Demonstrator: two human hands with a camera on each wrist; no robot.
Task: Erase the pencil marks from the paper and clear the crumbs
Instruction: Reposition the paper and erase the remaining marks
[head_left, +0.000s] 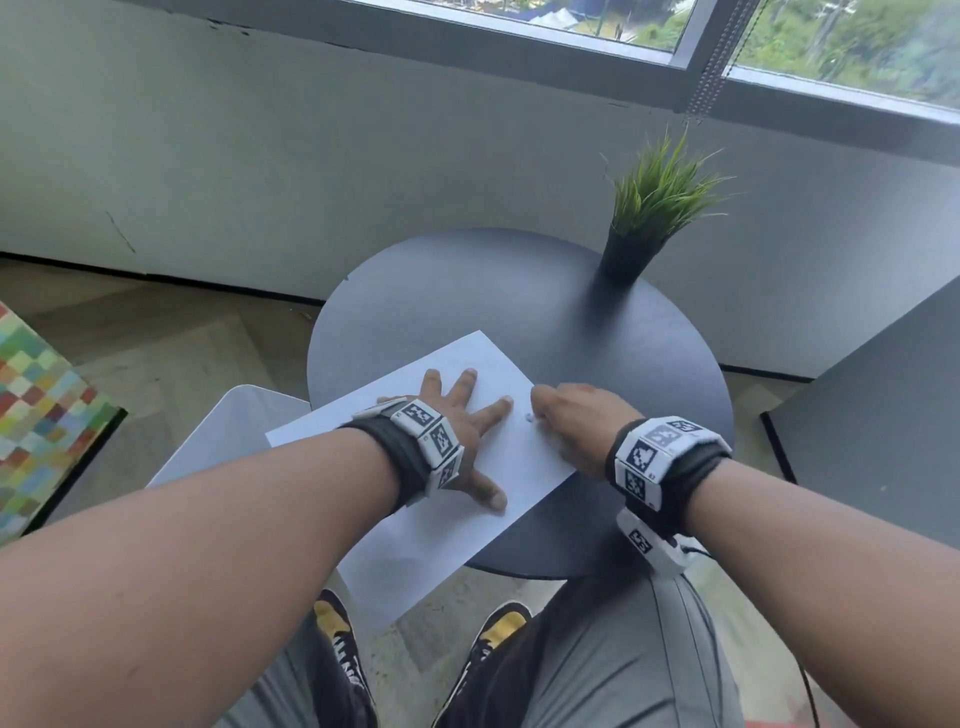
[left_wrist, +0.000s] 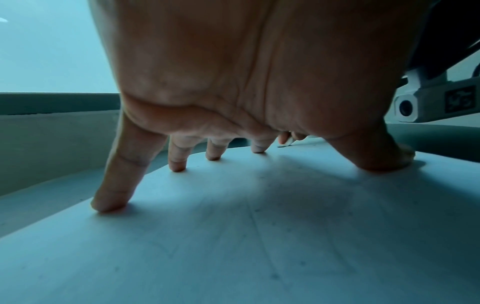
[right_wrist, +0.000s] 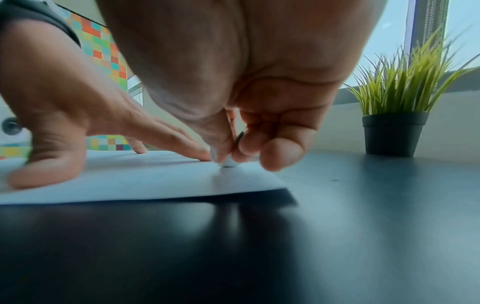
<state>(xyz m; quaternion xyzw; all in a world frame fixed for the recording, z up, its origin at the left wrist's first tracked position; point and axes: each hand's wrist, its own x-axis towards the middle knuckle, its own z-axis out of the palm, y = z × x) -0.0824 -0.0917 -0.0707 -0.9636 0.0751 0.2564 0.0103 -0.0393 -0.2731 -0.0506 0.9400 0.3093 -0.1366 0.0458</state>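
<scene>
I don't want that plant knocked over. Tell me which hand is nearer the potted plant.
Right. The right hand pinches an eraser at the paper's right edge, on the side toward the potted plant; the left hand lies spread on the paper, farther off.

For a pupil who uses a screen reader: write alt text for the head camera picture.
Seen from above, a person's left hand presses flat, fingers spread, on a white sheet of paper while the right hand pinches a small eraser against it. The paper lies on a round dark table, overhanging its near edge, with a potted grass plant at the far side.
</scene>
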